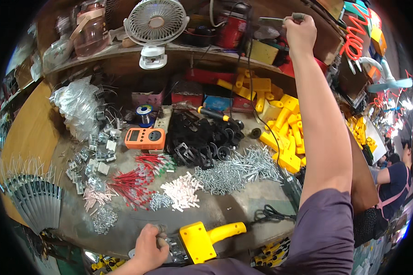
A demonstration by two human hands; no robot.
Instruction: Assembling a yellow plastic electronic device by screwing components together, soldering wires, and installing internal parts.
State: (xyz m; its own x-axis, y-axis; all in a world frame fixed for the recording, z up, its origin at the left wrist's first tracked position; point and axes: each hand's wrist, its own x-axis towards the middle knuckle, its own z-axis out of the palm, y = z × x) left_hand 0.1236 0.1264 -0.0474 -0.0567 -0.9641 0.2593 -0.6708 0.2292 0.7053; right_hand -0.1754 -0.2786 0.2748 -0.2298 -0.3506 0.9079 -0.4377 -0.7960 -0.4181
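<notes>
At the near edge of the bench my left hand is closed, its fingers curled beside a metal part. What lies within those fingers is hidden. That metal part adjoins a yellow plastic housing whose handle points right. My right arm reaches up to the shelf at the upper right. There my right hand is closed on a thin, light rod pointing left; its exact kind does not show. A greenish covering or grip shows at the fingers.
Piles of screws, white sleeves, red-wired parts and yellow housings cover the bench. An orange meter stands behind. Black scissors lie right. A fan is on the shelf; another person sits far right.
</notes>
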